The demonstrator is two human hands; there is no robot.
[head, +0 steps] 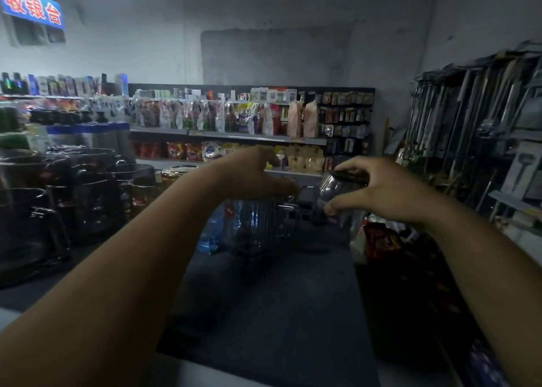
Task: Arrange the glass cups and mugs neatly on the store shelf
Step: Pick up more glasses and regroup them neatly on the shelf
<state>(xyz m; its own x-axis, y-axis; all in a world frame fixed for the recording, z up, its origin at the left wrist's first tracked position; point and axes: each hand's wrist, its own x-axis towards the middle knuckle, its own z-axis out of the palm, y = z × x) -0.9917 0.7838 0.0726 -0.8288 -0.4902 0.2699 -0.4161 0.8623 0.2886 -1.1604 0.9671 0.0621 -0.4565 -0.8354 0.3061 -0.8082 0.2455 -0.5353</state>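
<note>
Since the shot is dim and blurred, landmark: dark flat shelf top (pixel 278 298)
Ribbed mug: ribbed clear glass mug (pixel 258 228) stands upright at the far end of the shelf top, handle to the right
Left hand: left hand (pixel 252 175) is curled palm-down over the mug's mouth, thumb at the rim. Cannot tell if it actually clamps
Held cup: clear glass cup with a dark top (pixel 337 190), tilted, in the air over the shelf top's far right corner, just right of the mug
Right hand: right hand (pixel 387 193) pinches that cup, fingers on the dark top, thumb below
Left stock: cluster of dark-tinted glass mugs (pixel 58 196), packed together along the shelf top's left side
Bag: blue plastic bag (pixel 211 234), at the far end, just left of the ribbed mug
Right side: rack of long-handled tools (pixel 469 122), past the shelf top's right edge
Backdrop: wall shelves of packaged goods (pixel 228 122), well beyond the far end
</note>
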